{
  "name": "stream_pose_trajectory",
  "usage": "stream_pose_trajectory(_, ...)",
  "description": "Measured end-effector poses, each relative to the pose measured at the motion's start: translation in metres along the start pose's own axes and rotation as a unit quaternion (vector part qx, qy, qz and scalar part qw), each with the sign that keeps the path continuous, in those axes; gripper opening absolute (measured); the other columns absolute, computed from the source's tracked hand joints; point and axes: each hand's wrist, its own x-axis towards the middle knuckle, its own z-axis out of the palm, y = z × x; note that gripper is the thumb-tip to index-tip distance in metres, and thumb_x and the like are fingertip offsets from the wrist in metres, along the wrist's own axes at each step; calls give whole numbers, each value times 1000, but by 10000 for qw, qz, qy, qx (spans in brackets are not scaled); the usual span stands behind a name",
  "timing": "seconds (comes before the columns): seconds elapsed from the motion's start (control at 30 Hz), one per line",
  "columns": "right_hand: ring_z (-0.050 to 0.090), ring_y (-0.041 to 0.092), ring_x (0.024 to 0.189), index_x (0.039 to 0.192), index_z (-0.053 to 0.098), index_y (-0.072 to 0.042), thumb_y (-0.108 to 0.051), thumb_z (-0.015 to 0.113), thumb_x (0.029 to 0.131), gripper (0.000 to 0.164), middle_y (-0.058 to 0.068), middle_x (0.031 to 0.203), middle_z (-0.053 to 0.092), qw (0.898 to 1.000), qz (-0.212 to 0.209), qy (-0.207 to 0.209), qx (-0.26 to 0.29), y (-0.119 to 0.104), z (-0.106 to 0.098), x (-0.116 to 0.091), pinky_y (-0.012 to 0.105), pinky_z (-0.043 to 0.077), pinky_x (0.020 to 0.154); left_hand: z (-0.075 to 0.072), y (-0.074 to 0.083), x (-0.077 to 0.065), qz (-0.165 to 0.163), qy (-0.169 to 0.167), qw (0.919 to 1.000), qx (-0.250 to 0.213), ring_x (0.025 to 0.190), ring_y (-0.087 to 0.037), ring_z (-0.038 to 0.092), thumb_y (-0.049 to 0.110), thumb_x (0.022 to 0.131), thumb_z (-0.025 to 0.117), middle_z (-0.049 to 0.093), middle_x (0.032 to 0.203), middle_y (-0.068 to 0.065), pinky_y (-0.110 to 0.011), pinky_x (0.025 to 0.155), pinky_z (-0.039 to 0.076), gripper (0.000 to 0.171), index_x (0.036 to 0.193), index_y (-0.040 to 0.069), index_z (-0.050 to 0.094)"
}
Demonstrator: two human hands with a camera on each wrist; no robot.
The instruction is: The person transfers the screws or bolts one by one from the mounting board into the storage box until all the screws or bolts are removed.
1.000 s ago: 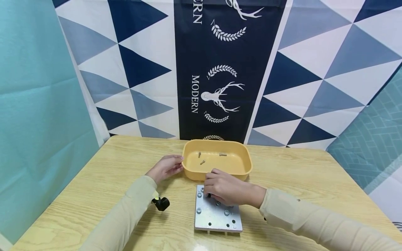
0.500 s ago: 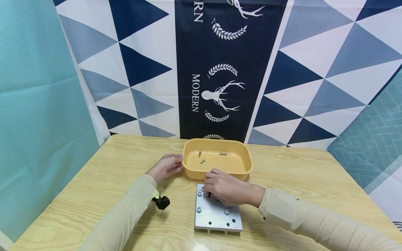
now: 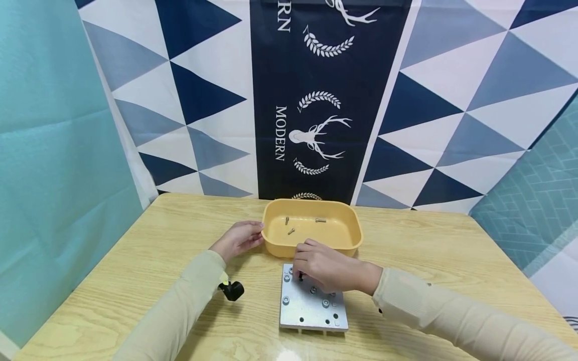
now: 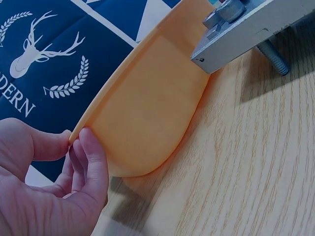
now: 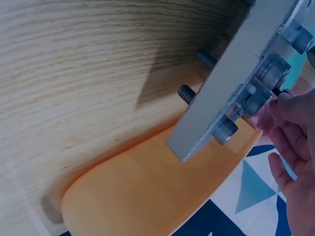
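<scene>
My left hand (image 3: pixel 240 238) pinches the left end of a yellow plastic tub (image 4: pixel 142 103) by its rim, thumb on one side and fingers on the other. Several small screws (image 3: pixel 320 220) lie in the tub. In front of it stands a thick metal plate (image 3: pixel 307 314) with socket-head bolts (image 5: pixel 273 71) through it, their threaded ends (image 5: pixel 186 93) sticking out below. My right hand (image 3: pixel 327 268) is over the plate's far part. Its thumb and finger pinch a small black piece (image 5: pixel 277 92) right at a bolt head; the fingers hide most of it, so its kind I cannot tell.
The wooden table (image 3: pixel 158 265) carries the tub and plate, and a patterned curtain (image 3: pixel 217 100) hangs behind its far edge. A black camera mount (image 3: pixel 232 291) juts out beside the left sleeve. Bare holes (image 3: pixel 301 319) show near the plate's front edge.
The fingers of my right hand have shifted slightly over the plate, with more of the bolts showing beneath. My left hand keeps its place on the tub.
</scene>
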Motion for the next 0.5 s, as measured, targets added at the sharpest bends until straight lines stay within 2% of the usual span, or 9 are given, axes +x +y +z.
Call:
stream_pose_trajectory(0.2,53,8,92,95,66,-19,-9,72,81,18,-12,90,65,9999,29,147,74,1,-2,-1,25,45,87,-1,-1,1,-10,9,10000,-37,72,-7,53,10,100,49,54,90,-5,-11,65,52,38,135,-6,46)
stream_pose_trajectory(0.5,53,8,91,95,67,-19,-9,72,81,18,-12,90,66,9997,57,251,18,3,-7,-1,25,45,86,-1,-1,0,23,-4,10000,-3,69,-5,53,10,100,48,55,86,-4,-11,63,51,38,134,-6,46)
